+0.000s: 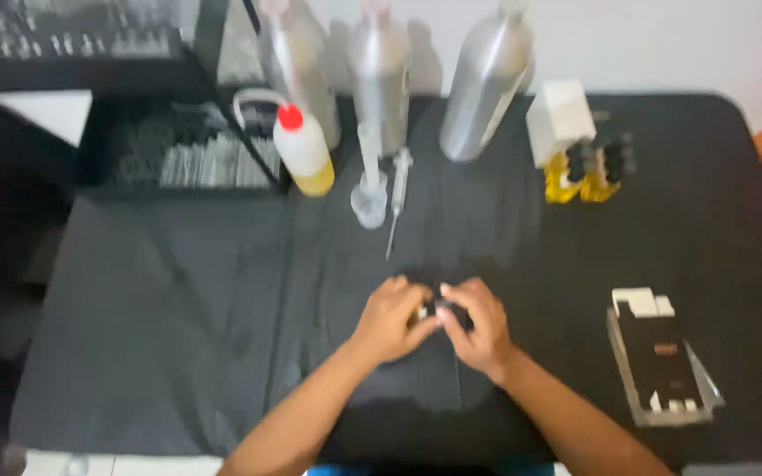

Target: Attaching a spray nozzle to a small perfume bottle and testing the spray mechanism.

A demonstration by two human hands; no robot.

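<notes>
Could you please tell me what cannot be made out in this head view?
- Small dark object between left hand and right hand: covered by fingers, blurred.
- Three metal bottles: tops cut off by the upper edge.
- Rack contents: blurred, too small.
- Small yellow vials: details blurred.

Black-clothed table [178, 335], three metal bottles [484, 84], squeeze bottle [303, 152], tray [663, 366]

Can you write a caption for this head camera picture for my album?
Two hands, left and right, hold a small dark thing over a black table, with metal bottles behind.
</notes>
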